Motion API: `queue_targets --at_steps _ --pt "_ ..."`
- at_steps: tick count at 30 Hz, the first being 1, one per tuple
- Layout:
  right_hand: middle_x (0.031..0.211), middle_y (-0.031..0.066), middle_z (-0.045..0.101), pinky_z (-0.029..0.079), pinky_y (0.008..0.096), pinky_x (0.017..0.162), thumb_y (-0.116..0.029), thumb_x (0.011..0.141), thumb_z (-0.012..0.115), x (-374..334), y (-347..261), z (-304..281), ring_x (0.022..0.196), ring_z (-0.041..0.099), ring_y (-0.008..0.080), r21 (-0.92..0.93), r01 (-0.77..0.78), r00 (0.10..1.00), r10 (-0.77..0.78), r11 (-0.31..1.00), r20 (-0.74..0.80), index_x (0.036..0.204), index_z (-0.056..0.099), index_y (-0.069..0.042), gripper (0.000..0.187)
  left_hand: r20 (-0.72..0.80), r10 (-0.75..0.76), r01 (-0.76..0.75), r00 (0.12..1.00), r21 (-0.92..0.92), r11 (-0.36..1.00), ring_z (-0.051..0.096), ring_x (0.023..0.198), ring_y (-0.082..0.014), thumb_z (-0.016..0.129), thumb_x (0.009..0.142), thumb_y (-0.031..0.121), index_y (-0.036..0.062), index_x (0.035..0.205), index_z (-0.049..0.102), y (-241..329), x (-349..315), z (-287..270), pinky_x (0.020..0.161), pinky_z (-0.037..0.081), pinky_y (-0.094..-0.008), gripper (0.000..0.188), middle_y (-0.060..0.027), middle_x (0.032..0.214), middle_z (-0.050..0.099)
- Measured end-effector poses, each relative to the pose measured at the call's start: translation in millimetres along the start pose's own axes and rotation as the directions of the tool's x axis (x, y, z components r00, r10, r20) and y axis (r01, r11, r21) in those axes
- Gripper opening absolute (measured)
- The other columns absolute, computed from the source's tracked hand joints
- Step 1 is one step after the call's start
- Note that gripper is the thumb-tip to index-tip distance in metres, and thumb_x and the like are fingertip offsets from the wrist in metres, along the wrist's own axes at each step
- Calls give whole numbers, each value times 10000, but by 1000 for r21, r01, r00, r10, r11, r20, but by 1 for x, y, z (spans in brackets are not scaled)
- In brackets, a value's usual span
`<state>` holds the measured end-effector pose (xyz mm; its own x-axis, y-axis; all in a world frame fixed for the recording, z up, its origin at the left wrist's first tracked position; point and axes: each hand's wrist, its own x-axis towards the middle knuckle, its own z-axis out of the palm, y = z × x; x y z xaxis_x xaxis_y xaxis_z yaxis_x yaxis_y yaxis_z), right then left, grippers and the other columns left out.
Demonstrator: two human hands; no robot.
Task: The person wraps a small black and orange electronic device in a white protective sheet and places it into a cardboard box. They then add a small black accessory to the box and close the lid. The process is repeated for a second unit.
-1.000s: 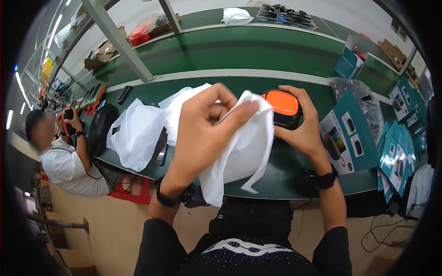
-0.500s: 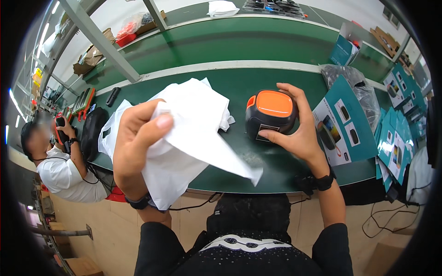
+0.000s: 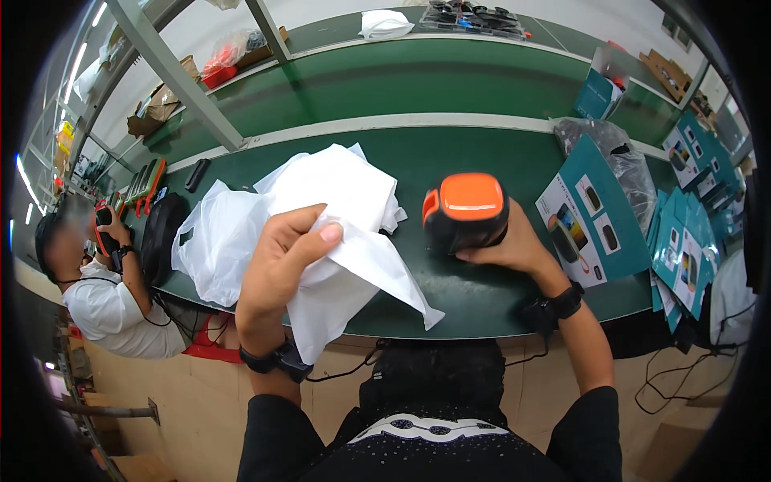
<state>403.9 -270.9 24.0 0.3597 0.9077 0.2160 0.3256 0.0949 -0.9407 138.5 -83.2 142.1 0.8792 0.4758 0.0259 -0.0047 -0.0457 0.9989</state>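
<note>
Between thumb and fingers my left hand [image 3: 281,253] pinches the edge of a thin, soft white sheet [image 3: 365,261], whose loose corner hangs toward the table's near edge. Behind it lies a pile of similar white sheets [image 3: 329,181]. My right hand [image 3: 518,241] is wrapped round the right side and lower part of a squat black device with an orange top [image 3: 470,196], held over the table to the right of the sheet. The device's underside is hidden and its lower body is slightly blurred.
A white plastic bag [image 3: 221,241] lies left of my left hand. Right of the device stands a teal and white printed box [image 3: 594,213], with clear plastic wrap [image 3: 622,165] behind it and flat teal cartons [image 3: 683,253] beyond. A co-worker [image 3: 120,297] sits at the far left.
My left hand has moved right and slightly down with the sheet. My right hand has brought the device a little nearer and turned it, so its pale label no longer shows.
</note>
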Motion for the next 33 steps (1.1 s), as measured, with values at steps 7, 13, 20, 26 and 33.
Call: queue_targets --at_steps 7,13,20,26,33 --pt "1351 115 621 442 372 1112 -110 662 955 -7 6 7 1260 599 226 155 -121 986 137 980 -93 1467 448 -20 955 27 -10 9 1000 53 999 565 791 -46 651 1013 299 -22 1042 710 -4 15 17 709 442 -214 328 -7 875 677" --pt "1386 150 591 423 380 1133 -100 658 930 -28 -2 4 1308 568 263 -77 -146 986 139 986 -95 1534 368 -23 1043 -4 86 -84 996 145 986 484 620 0 701 1003 334 14 886 682 14 29 26 536 343 -202 341 46 707 607" --pt "1358 203 582 478 410 1029 -222 664 950 -90 -81 47 1216 603 284 -394 221 777 -406 892 -481 1485 417 42 1015 91 78 -87 993 94 992 416 571 13 746 984 264 34 776 638 31 14 48 511 272 -212 329 77 604 545" --pt "920 81 711 499 263 760 17 897 704 -88 -88 58 846 652 137 75 41 846 5 996 -533 1031 699 28 135 379 -115 95 918 69 993 534 708 -7 926 795 243 11 921 688 27 13 55 591 345 -192 356 33 769 646" --pt "790 -21 630 423 215 695 -201 1005 696 -118 -74 14 763 539 55 199 -35 803 146 979 -577 951 698 31 238 385 -40 -98 922 332 938 600 844 -90 847 864 182 -8 966 665 -16 6 20 767 482 -263 282 -45 877 670"
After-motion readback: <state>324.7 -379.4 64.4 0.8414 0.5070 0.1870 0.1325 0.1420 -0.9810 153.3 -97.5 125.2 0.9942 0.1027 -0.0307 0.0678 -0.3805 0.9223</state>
